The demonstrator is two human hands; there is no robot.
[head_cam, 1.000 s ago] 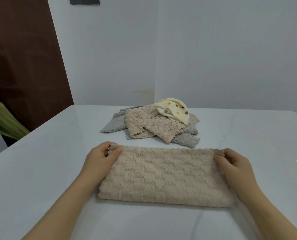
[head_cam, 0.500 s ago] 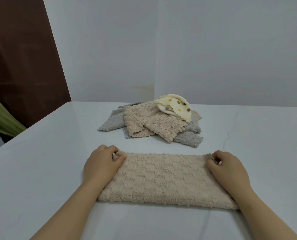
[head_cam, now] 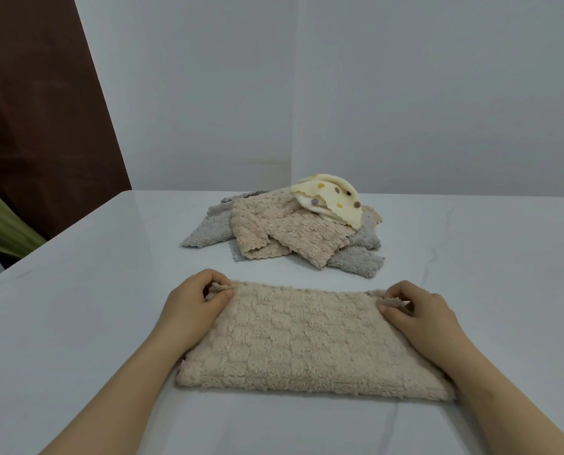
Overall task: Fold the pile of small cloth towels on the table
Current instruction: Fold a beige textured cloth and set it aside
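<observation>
Head view: left hand (head_cam: 192,307) and right hand (head_cam: 422,315) now pinch beige towel (head_cam: 307,343) corners.

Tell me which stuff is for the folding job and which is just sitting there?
For the job: beige towel, far corners pinched by left hand and right hand; pile of towels behind it, yellow dotted cloth on top.
Just there: green leaves, brown panel, both at left.

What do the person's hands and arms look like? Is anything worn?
Both the left hand and the right hand are bare: no gloves, rings, watch or bracelet show. The left forearm and right forearm are bare too, with no sleeve in view.
</observation>
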